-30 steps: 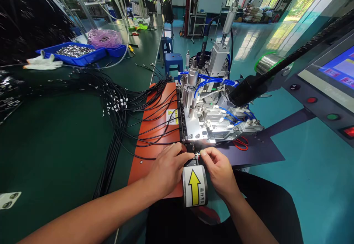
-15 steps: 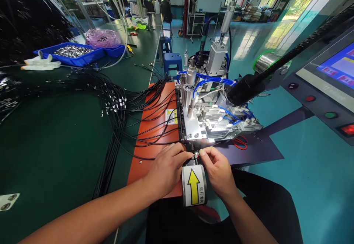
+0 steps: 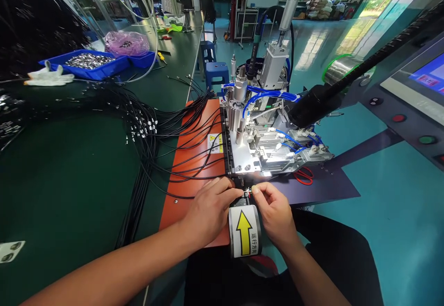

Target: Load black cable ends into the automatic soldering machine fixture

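My left hand (image 3: 215, 208) is closed at the front edge of the orange plate (image 3: 204, 112), with a black cable (image 3: 183, 197) running in under its fingers. From its thumb and index finger, thin stripped wires (image 3: 247, 191) with white and red parts stick out over the machine's front track. My right hand (image 3: 275, 208) pinches the far ends of these wires between thumb and index finger. The exact tips are hidden by the fingers. Just below both hands is a round cover (image 3: 244, 231) bearing a yellow arrow.
Ahead stands a metal machine (image 3: 274, 149) with blue air hoses. More black cables (image 3: 145, 158) lie across the green table (image 3: 69, 167) and plate. To the right are red-handled scissors (image 3: 304, 175), a wire spool (image 3: 343, 70) and a control panel (image 3: 412, 116). Blue trays (image 3: 104, 72) sit at back left.
The view has shifted slightly, so the machine and panel appear a little farther right. Both hands keep nearly the same place and grip, with the wires between them.
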{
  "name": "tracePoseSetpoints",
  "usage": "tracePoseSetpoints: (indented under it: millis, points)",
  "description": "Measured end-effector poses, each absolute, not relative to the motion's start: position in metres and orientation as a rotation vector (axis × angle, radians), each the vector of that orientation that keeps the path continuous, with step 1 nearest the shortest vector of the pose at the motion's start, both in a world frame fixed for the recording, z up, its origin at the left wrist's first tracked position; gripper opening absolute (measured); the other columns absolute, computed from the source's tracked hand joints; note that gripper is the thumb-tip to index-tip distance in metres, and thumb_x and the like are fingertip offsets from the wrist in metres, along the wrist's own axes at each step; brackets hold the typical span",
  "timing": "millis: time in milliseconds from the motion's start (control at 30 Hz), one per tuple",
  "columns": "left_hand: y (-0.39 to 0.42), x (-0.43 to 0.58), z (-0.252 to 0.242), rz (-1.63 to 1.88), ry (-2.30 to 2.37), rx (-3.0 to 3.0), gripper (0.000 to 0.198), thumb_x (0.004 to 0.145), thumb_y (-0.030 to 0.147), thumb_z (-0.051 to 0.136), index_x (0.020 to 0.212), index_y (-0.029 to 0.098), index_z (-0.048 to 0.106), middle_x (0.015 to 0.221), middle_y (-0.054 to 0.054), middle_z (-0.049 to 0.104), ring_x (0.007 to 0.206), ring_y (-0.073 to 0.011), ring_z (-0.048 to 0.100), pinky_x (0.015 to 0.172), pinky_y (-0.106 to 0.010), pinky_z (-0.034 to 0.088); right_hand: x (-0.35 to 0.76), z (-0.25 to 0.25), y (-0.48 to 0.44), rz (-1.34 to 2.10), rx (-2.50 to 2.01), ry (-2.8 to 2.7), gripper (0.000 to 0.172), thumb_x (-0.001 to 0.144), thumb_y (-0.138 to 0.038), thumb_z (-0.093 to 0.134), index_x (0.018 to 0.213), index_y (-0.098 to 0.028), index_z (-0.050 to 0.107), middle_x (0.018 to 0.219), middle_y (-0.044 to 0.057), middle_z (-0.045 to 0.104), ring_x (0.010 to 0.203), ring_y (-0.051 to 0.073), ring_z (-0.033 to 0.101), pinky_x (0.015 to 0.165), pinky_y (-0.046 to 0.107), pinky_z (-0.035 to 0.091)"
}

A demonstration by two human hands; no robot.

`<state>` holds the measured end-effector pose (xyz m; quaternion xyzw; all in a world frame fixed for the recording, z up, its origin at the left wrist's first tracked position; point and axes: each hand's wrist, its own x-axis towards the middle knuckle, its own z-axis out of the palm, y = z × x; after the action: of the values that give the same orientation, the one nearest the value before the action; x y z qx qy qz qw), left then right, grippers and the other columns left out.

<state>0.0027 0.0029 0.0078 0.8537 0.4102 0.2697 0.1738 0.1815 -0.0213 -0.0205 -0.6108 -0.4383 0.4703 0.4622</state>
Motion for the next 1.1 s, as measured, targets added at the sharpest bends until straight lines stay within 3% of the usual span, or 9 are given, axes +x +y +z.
tracePoseSetpoints:
  millis: [1100]
  points:
    - [0.0035, 0.0026, 0.0074, 0.682, 1.155, 2.458, 0.026, 0.092, 0.011, 0.049, 0.107, 0.023, 0.065, 0.097, -0.004, 0.063, 0.088, -0.0192, 0.055, 0.076, -0.033, 0.046, 0.1784, -0.0252, -0.0217, 1.149, -1.531, -1.048, 0.03, 0.089, -0.047, 0.059, 0.076, -0.02, 0.061, 0.069, 0.001, 0.06, 0.063, 0.017, 0.053, 0.057, 0.026, 0.043]
